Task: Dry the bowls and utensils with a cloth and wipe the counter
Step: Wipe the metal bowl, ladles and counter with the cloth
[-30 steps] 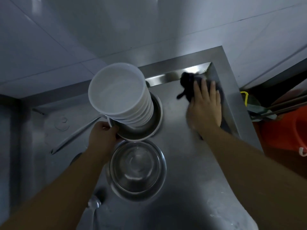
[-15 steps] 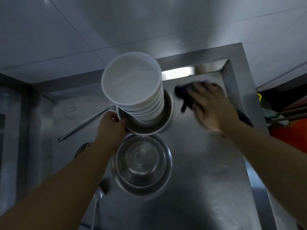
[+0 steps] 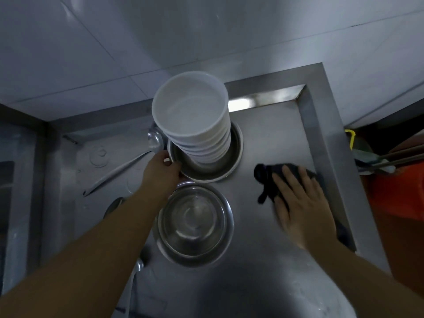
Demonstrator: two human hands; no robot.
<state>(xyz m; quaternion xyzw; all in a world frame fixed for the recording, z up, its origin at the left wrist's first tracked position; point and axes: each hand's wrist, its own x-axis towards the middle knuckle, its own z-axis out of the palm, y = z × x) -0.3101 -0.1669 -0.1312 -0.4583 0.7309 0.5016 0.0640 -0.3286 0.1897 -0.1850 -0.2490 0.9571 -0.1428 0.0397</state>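
Our left hand (image 3: 164, 172) pinches steel bowl (image 3: 206, 166) rim, 11 o'clock | right hand (image 3: 302, 203) fingers spread, pressing dark cloth (image 3: 266, 180) on counter (image 3: 263, 249), 3 o'clock

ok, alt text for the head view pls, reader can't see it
A right hand presses a dark cloth flat on a steel counter. The left hand grips the rim of a metal bowl holding stacked white bowls; an empty metal bowl sits nearer.
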